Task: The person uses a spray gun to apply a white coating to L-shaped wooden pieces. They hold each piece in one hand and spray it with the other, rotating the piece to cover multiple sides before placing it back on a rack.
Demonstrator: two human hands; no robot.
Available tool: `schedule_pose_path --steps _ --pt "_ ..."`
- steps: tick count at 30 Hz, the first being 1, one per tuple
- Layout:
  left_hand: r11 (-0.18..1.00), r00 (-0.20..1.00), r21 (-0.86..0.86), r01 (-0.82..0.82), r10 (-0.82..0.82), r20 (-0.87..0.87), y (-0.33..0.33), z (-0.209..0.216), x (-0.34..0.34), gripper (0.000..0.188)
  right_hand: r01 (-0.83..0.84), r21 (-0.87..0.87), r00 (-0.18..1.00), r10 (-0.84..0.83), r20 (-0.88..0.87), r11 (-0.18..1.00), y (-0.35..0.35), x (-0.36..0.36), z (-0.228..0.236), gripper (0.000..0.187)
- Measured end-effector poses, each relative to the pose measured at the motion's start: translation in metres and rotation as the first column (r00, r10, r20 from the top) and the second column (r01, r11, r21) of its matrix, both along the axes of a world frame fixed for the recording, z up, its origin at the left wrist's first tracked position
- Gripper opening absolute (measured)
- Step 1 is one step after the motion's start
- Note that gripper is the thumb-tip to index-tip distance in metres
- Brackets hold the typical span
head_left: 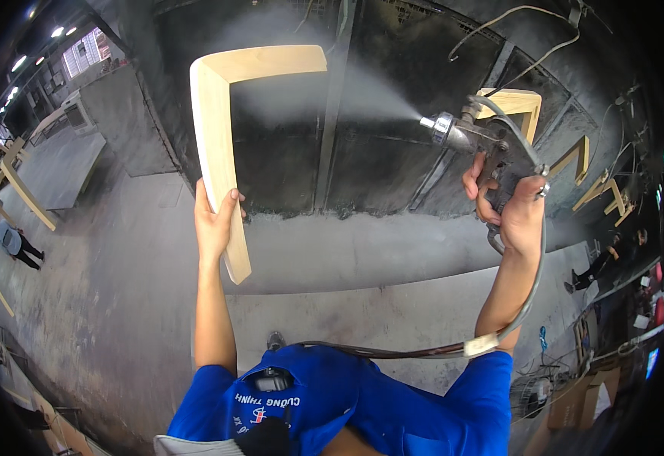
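Observation:
My left hand (218,222) is wrapped round the lower part of an L-shaped pale wooden piece (214,137), held upright with its short arm pointing right at the top. In my right hand (518,209) is a metal spray gun (472,137), gripped by its handle with the nozzle facing left. A white mist fans out from the nozzle toward the wooden piece. From the gun a grey hose (535,281) curves down along my right forearm and crosses in front of my body.
A dark, dusty booth wall (278,152) stands ahead. More angled wooden pieces (526,102) hang at the right. A flat table (58,171) and wooden frames are at the far left. One person (16,242) is at the left, another (609,254) at the right. A cardboard box (586,399) sits lower right.

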State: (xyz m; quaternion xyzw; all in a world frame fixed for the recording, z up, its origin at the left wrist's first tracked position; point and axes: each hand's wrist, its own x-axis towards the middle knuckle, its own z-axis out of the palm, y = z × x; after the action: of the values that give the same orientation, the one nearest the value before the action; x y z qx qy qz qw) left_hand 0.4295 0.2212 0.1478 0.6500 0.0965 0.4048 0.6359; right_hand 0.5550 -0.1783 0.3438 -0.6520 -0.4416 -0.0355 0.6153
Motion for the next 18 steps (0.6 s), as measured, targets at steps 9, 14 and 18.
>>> schedule_pose_path --steps 9,14,18 --pt "0.833 0.962 0.487 -0.263 0.264 0.070 0.052 -0.018 0.007 0.049 0.431 -0.250 0.898 -0.386 0.210 0.867 0.048 0.030 0.079 0.062" --pt "0.715 0.948 0.636 -0.292 0.306 0.091 0.070 -0.017 0.019 0.049 0.222 -0.230 0.959 -0.169 0.228 0.948 0.069 -0.001 0.105 0.064" --pt "0.727 0.953 0.635 -0.263 0.298 0.054 0.069 -0.018 0.028 0.049 0.257 -0.406 0.944 -0.138 0.300 0.877 0.094 -0.005 0.134 0.061"
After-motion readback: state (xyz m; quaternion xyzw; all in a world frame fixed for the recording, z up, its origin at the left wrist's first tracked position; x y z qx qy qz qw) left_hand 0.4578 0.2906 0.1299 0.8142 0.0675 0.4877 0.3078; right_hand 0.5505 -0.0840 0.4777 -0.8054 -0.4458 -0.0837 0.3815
